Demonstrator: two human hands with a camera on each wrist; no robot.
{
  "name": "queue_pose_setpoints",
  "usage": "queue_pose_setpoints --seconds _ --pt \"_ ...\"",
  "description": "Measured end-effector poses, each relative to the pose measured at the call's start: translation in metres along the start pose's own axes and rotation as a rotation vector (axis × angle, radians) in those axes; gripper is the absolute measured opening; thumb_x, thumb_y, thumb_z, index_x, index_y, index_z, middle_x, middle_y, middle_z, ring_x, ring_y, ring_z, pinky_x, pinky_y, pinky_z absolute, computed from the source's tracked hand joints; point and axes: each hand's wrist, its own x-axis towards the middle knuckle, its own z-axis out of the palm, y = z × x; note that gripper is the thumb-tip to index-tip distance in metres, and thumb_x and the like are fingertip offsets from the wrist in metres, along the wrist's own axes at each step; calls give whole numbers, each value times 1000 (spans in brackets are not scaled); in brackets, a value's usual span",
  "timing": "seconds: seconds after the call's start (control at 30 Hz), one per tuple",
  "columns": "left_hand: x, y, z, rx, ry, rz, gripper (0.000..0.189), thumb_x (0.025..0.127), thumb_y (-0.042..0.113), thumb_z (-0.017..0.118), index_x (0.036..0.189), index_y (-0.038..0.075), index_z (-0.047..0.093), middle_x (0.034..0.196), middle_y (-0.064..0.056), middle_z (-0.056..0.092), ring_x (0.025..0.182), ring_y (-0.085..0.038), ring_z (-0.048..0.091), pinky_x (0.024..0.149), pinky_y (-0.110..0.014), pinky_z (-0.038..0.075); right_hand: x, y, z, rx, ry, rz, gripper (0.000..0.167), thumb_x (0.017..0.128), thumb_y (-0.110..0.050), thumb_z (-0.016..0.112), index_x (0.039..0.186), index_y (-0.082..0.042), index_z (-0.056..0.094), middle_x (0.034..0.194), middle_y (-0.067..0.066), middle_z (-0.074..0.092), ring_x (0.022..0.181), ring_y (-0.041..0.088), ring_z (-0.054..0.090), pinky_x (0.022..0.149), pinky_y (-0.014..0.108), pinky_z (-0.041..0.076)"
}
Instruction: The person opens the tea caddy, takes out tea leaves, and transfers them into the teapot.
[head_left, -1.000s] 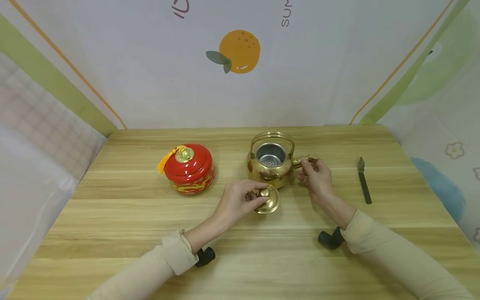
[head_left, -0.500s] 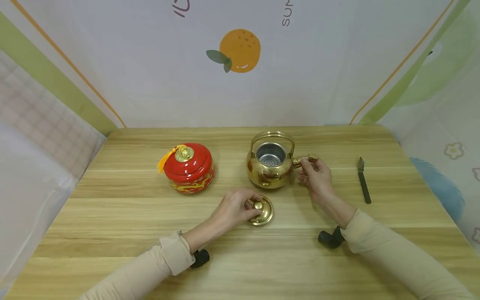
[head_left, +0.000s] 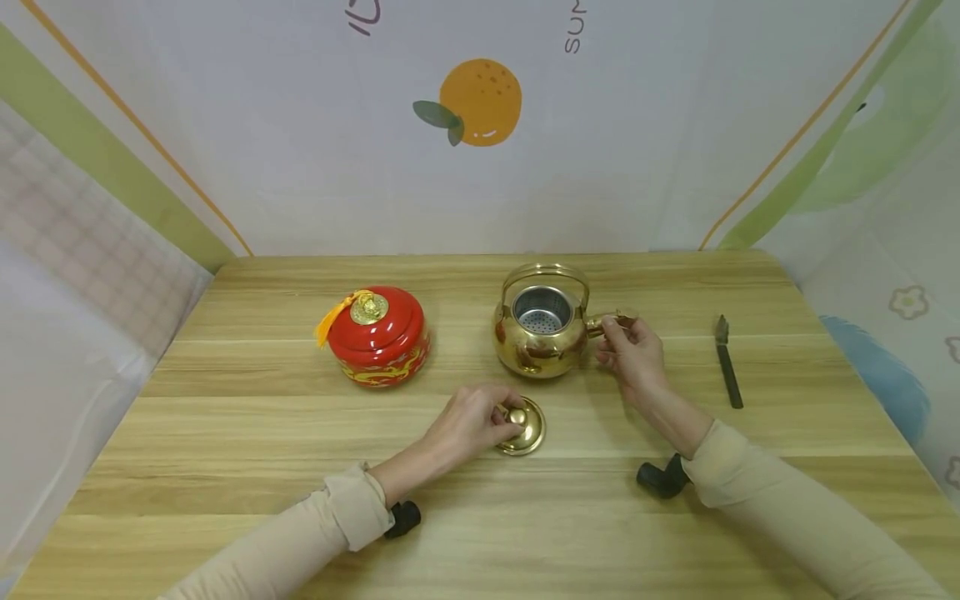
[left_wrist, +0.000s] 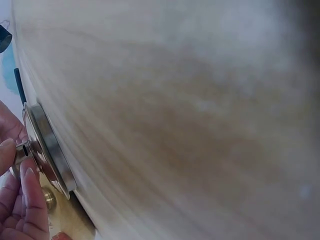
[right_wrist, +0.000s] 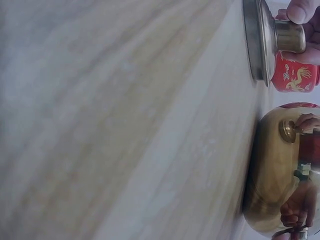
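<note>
A round brass lid (head_left: 534, 429) lies on the wooden table in front of the brass teapot (head_left: 534, 354). My left hand (head_left: 467, 423) pinches the lid's knob between thumb and fingers. In the left wrist view the lid (left_wrist: 46, 150) shows side-on, its steel inner collar down at the table. The teapot stands uncovered, a perforated steel strainer (head_left: 542, 318) inside and its hoop handle upright. At the pot's right, my right hand (head_left: 636, 358) pinches the projecting spout. The right wrist view catches the lid (right_wrist: 260, 40) and the teapot's shiny side (right_wrist: 270, 175).
Left of the teapot stands a red lidded jar (head_left: 381, 342) with gold dragons and a yellow tassel. A thin tool with a dark handle (head_left: 727, 375) lies at the right. Black wrist mounts sit under both sleeves. A printed cloth (head_left: 600, 167) hangs behind the table.
My left hand has brought the lid from beside the teapot's front down and toward me onto the table. The right hand and the teapot have stayed in place.
</note>
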Motion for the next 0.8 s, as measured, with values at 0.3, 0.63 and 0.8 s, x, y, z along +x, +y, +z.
queue_pose_setpoints --seconds 0.3,0.63,0.8 --pt "-2 -2 -1 -8 -24 10 28 76 11 77 102 4 68 95 -6 68 66 -6 60 56 -14 49 -4 1 -6 -51 -37 -18 19 93 -27 57 106 -15 49 83 -5 52 72 4 54 66 15 52" --pt "-11 -9 -41 -1 75 43 30 80 15 75 106 3 68 99 -11 71 71 -11 66 61 -16 51 -40 -4 -23 -45 -63 -14 25 95 -29 53 111 -13 42 82 -7 52 72 3 55 69 15 52" --pt "-16 -18 -70 26 218 59 26 77 10 77 101 3 70 99 -8 71 70 -10 65 62 -18 53 -62 -5 -7 -92 -118 -127 25 97 -25 51 112 -6 43 80 -6 52 70 5 54 68 18 52"
